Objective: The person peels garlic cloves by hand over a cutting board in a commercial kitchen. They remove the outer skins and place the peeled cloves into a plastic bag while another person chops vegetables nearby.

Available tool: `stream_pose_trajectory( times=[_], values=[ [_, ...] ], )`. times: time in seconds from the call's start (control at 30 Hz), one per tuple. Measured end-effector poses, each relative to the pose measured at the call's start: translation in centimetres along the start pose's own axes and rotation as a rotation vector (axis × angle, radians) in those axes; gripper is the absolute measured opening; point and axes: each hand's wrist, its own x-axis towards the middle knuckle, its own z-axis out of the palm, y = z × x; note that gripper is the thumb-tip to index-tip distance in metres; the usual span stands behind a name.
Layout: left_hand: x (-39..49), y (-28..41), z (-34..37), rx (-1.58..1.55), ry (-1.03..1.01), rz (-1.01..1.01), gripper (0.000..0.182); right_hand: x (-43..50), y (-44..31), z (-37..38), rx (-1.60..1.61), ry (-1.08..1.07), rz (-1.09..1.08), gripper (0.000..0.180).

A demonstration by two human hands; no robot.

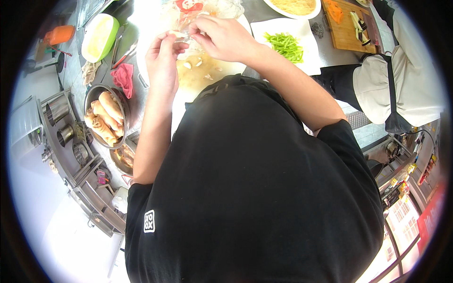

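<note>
Between its thumb and fingers my left hand (pixel 164 53) holds a small pale piece (pixel 178 34), which looks like a garlic clove. My right hand (pixel 216 37) is close beside it, thumb and fingertips pinched near the piece's right end; whether they grip anything is too small to tell. Beneath both hands lies a whitish, stained cutting board (pixel 201 79), with several pale cloves (pixel 199 63) and bits of peel (pixel 208 76) on it. Beyond the hands is a clear plastic bag (pixel 226 7) with red print.
A metal bowl of pale meat pieces (pixel 106 115), a red cloth (pixel 123 79), tongs (pixel 118 44) and a green container (pixel 102 37) stand left. Right are sliced green vegetables (pixel 286 47), a white bowl of shreds (pixel 293 6), a wooden board (pixel 339 32) and another person (pixel 385 81).
</note>
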Motion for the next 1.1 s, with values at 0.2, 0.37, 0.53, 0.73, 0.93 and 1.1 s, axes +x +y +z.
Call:
stream_pose_trajectory(
  times=[0.2,0.37,0.53,0.73,0.93,1.1],
  values=[
    [0.2,-1.0,0.1,-0.072,0.095,0.112,0.015,0.0,-0.5,1.1,0.118,-0.020,0.062,0.012],
    [0.2,-1.8,0.3,-0.068,0.156,0.122,0.014,-0.4,-0.4,1.6,0.154,-0.048,0.108,0.011],
    [0.6,-2.5,0.0,-0.041,0.260,0.107,0.017,-0.6,-0.7,2.1,0.212,-0.049,0.136,0.011],
    [1.9,-3.0,-0.8,-0.104,0.219,0.134,0.019,-0.5,-0.6,1.0,0.304,-0.034,0.228,0.012],
    [3.6,-2.9,-2.2,-0.243,0.259,0.143,0.014,0.2,0.5,1.2,0.233,0.086,0.271,0.015],
    [3.0,-2.7,-1.7,-0.228,0.165,0.080,0.014,0.6,2.4,0.8,0.271,0.021,0.517,0.023]
  ],
)
